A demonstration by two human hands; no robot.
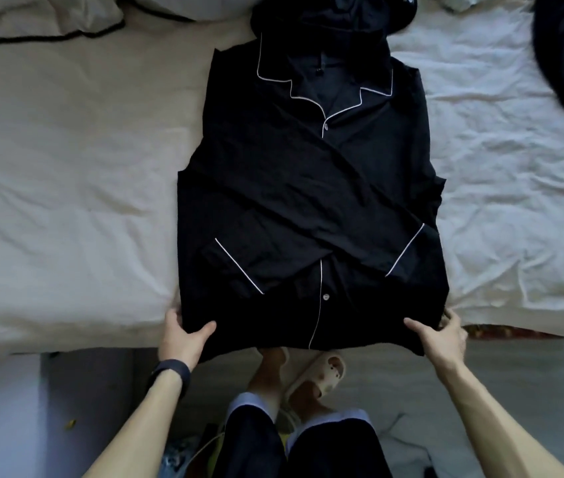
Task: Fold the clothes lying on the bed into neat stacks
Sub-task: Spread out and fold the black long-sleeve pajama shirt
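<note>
A black pyjama shirt [311, 188] with white piping lies face up on the bed [67, 201], collar away from me. Both sleeves are folded across its front, cuffs crossing near the lower buttons. The hem hangs just over the bed's near edge. My left hand [184, 334] grips the hem's left corner, thumb on top of the cloth. My right hand [441, 334] grips the hem's right corner the same way.
Another dark garment [335, 12] lies beyond the collar. A dark piece of clothing [563, 63] sprawls at the far right. A pillow [32, 19] with dark piping sits at the far left. My legs and sandalled feet [322, 374] stand on the floor below the bed edge.
</note>
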